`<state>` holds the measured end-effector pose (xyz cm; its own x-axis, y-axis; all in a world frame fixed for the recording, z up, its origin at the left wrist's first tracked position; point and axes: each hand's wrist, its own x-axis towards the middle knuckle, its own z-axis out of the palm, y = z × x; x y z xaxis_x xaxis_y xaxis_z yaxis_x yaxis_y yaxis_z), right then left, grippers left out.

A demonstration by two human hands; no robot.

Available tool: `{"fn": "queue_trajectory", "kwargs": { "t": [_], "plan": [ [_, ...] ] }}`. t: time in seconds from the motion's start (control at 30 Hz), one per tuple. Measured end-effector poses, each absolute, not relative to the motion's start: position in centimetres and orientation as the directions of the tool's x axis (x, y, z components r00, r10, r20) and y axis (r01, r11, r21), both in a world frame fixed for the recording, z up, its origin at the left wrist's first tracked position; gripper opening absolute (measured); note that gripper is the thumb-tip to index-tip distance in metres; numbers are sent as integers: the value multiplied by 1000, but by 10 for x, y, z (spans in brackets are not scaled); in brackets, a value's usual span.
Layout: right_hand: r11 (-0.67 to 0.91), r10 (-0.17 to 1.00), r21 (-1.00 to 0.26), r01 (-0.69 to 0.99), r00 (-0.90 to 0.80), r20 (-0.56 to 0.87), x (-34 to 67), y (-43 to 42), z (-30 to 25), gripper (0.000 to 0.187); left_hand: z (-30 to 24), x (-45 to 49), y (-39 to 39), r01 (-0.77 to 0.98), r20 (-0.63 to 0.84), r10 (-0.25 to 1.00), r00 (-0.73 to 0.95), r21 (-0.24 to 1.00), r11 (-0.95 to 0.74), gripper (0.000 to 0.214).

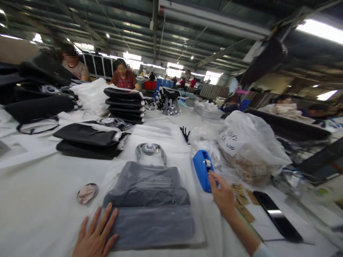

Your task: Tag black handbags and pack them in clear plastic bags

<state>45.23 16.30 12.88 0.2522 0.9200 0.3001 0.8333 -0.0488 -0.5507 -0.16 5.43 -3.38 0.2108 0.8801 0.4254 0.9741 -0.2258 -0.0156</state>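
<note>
A dark grey folded fabric bag (152, 221) in a clear plastic sleeve lies flat on the white-covered table in front of me. My left hand (98, 232) rests with fingers spread on its lower left edge. To the right of the bag stands a blue tape dispenser (200, 171). My right hand (222, 194) reaches to its near end, thumb and fingertips pinched together at the tape, of which hardly anything shows. Just beyond the wrapped bag lies a coiled grey strap (150, 149) with metal fittings.
Black folded bags (85, 139) are stacked at the left, with a taller stack (124, 103) behind. A round dish (87, 193) sits left. On the right are a stuffed plastic bag (249, 142), brown paper pieces (245, 212) and a black phone (277, 216). Several people work farther back.
</note>
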Motion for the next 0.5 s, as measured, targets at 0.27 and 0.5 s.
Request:
{"fn": "queue_trajectory", "kwargs": {
  "t": [0.27, 0.5],
  "plan": [
    [-377, 870, -681, 628, 493, -26, 522, 220, 134, 36, -39, -6, 55, 969, 440, 868, 232, -27, -245, 66],
    [-287, 877, -729, 621, 477, 61, 517, 210, 135, 40, -33, -3, 56, 960, 508, 827, 239, 6, -280, 68]
  ]
}}
